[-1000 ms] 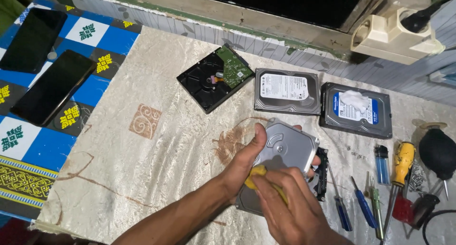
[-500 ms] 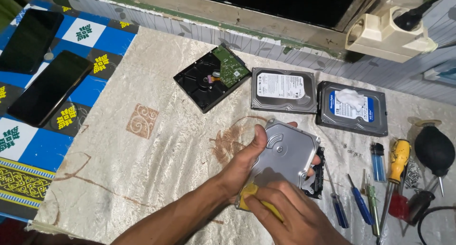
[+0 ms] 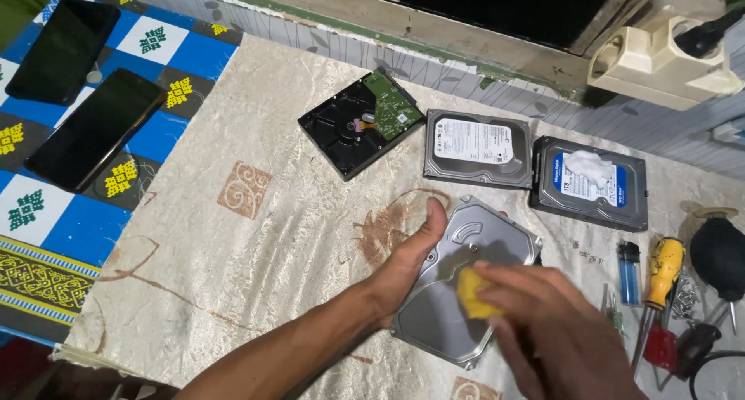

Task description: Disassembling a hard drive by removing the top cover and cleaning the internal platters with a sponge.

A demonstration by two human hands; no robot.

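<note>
A silver hard drive cover (image 3: 458, 291) lies on the beige cloth (image 3: 256, 245) in front of me. My left hand (image 3: 411, 264) grips its left edge, thumb up along the side. My right hand (image 3: 551, 322) presses a small yellow pad (image 3: 473, 293) onto the cover's top; the hand is motion-blurred.
Three more hard drives lie behind: a black one with a green circuit board (image 3: 361, 124), a silver one (image 3: 477, 148) and a dark one with a blue label (image 3: 590, 181). Screwdrivers (image 3: 660, 280), a blue lighter (image 3: 629, 272) and a black air blower (image 3: 718, 252) sit right. Two phones (image 3: 93, 128) lie left.
My right hand and the yellow pad have slid up and to the right across the cover. My left hand keeps its hold on the left edge.
</note>
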